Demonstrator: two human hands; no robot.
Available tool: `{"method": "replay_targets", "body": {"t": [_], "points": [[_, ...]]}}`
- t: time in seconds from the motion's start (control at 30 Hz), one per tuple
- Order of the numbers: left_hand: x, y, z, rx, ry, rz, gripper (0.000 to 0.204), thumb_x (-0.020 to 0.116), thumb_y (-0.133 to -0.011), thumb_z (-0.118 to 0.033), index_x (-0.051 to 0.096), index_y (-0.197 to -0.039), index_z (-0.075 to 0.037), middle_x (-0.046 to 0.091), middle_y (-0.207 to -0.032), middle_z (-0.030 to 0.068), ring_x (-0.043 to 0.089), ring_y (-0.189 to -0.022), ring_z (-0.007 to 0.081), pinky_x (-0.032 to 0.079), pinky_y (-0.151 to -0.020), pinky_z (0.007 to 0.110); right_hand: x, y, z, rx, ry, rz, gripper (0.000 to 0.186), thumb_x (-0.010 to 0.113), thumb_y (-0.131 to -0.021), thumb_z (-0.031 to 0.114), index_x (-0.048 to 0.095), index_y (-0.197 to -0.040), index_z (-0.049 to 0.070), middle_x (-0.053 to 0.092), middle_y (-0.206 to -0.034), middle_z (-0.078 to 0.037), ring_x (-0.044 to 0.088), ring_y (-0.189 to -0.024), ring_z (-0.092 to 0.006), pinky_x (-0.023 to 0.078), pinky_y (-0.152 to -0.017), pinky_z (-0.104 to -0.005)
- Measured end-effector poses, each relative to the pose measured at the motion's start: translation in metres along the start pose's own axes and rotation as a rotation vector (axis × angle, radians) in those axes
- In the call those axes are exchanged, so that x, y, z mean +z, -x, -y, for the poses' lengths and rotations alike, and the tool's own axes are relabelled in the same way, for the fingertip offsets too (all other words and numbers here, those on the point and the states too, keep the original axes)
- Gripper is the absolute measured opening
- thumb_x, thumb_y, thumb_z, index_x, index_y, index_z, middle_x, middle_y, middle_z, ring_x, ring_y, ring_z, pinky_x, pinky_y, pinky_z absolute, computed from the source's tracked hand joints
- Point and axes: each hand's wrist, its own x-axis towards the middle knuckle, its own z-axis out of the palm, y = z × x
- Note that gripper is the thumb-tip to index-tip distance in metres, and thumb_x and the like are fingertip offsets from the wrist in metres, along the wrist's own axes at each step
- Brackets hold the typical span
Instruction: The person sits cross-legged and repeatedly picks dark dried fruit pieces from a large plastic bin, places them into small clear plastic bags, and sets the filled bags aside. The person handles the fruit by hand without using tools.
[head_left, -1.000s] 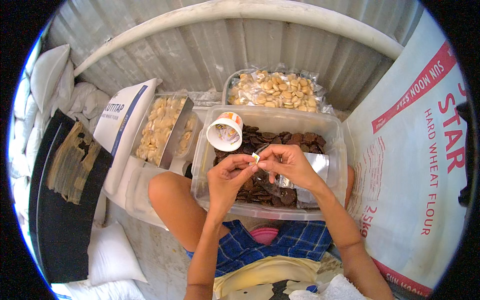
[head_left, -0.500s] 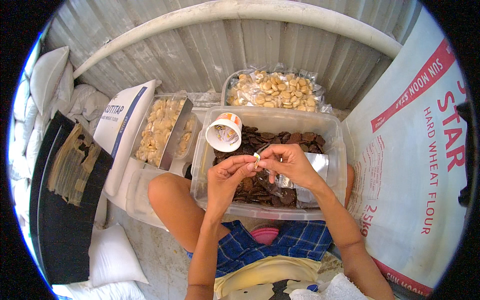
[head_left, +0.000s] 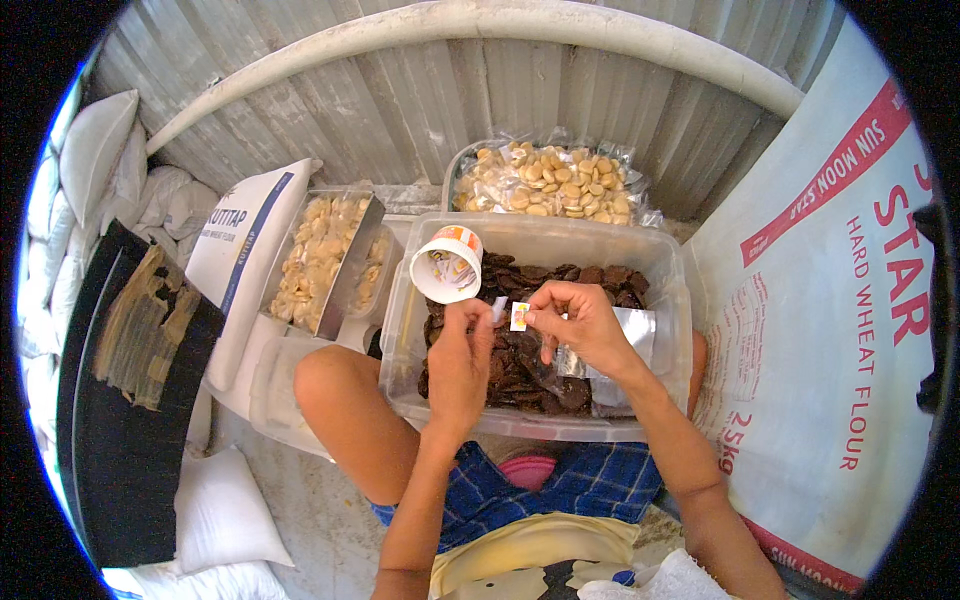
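Observation:
Over a clear plastic tub (head_left: 404, 375) of dark brown cookies (head_left: 515, 375), my two hands are slightly apart. My right hand (head_left: 585, 325) pinches a small white sticker (head_left: 519, 316) with a coloured print between thumb and finger. A thin whitish slip of paper (head_left: 498, 309) is in the closed fingertips of my left hand (head_left: 460, 365). Just beyond that hand, a white paper cup (head_left: 470, 240) lies tipped at the tub's far left corner, its mouth toward me and paper scraps inside. Beneath my right hand, a silver pouch (head_left: 637, 332) rests on the cookies.
Behind the tub stands a container of bagged pale round cookies (head_left: 560, 185). More pale cookies (head_left: 318, 255) fill a clear box at left, beside a white flour sack (head_left: 240, 250). A black panel (head_left: 120, 420) leans further left. A large flour sack (head_left: 800, 330) stands close on the right.
My hands have drawn apart. The sticker is now in my right fingers and a whitish slip in my left, where both hands met at one small piece before.

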Motion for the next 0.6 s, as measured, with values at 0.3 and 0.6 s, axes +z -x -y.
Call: {"method": "replay_targets", "body": {"t": [0.3, 0.6], "points": [[-0.015, -0.011, -0.013, -0.124, 0.369, 0.079, 0.016, 0.050, -0.104, -0.019, 0.052, -0.109, -0.004, 0.070, -0.090, 0.0087, 0.064, -0.079, 0.0133, 0.051, -0.070, 0.026, 0.000, 0.005, 0.009, -0.060, 0.114, 0.208, 0.011, 0.071, -0.086, 0.010, 0.069, -0.088, -0.001, 0.061, -0.074, -0.003, 0.059, -0.060, -0.0092, 0.046, -0.053, -0.0247], [-0.032, -0.019, -0.013, 0.253, -0.390, 0.351, 0.012, 0.061, -0.094, -0.014, 0.062, -0.104, -0.007, 0.066, -0.085, 0.0122, 0.066, -0.075, 0.0262, 0.051, -0.065, 0.035, -0.005, 0.007, 0.016, -0.240, 0.345, 0.273, 0.005, 0.071, -0.080, 0.005, 0.071, -0.083, 0.000, 0.058, -0.076, -0.004, 0.055, -0.067, -0.0111, 0.043, -0.058, -0.0271]]}}
